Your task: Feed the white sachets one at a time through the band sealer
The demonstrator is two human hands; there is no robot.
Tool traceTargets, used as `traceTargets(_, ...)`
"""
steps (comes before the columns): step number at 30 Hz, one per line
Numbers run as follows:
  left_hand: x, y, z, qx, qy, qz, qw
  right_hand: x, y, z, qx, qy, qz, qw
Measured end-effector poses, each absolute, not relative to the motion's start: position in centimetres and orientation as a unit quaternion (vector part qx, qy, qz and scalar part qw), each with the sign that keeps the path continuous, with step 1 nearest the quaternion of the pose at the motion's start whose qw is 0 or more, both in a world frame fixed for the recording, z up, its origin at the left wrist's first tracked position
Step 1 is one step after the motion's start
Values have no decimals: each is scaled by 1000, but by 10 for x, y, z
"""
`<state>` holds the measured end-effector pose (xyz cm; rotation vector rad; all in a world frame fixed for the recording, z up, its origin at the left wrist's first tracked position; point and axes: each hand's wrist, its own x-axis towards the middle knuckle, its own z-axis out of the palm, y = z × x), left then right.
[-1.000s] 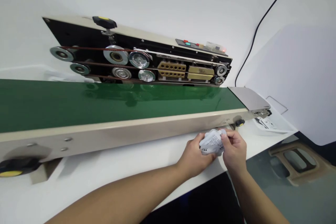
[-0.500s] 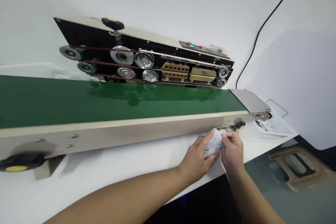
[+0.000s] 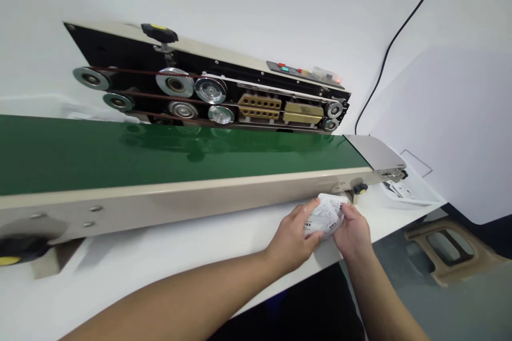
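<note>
My left hand (image 3: 292, 240) and my right hand (image 3: 354, 232) both grip a crumpled white printed pouch (image 3: 325, 216) from either side, just in front of the conveyor. The pouch's black print is partly hidden by my fingers. Both hands are close below the cream side frame (image 3: 180, 197) of a band sealer, whose green conveyor belt (image 3: 160, 157) runs behind it. A small black knob with a yellow top (image 3: 360, 188) sits on the frame just beyond my right hand.
Above the belt stands the sealer's black head (image 3: 208, 85), with belt-driven pulleys, brass blocks and a control strip. Printed white sheets or pouches (image 3: 402, 191) lie at the right on the white table (image 3: 140, 272). A black cable (image 3: 394, 37) runs up the wall.
Both hands have stayed on the pouch, which looks somewhat reshaped between my fingers. The whole view has shifted slightly with my head.
</note>
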<state>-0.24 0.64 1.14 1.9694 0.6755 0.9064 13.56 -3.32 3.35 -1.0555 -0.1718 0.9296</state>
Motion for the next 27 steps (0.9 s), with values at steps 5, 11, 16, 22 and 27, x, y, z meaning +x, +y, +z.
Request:
traceTargets(5,-2,6,14,779,273,368,428,130,-32,35,-506,-78,375,773)
traceTargets(11,-2,7,14,774,285,370,428,127,-26,32,-511,-82,312,797)
traceTargets(16,-3,9,11,775,282,373,425,128,-30,35,-497,-87,275,818)
traceTargets(22,-5,8,13,763,293,358,450,152,-58,46,-519,-129,191,823)
traceTargets(27,-4,11,9,759,306,344,461,181,-109,54,-503,-269,317,758)
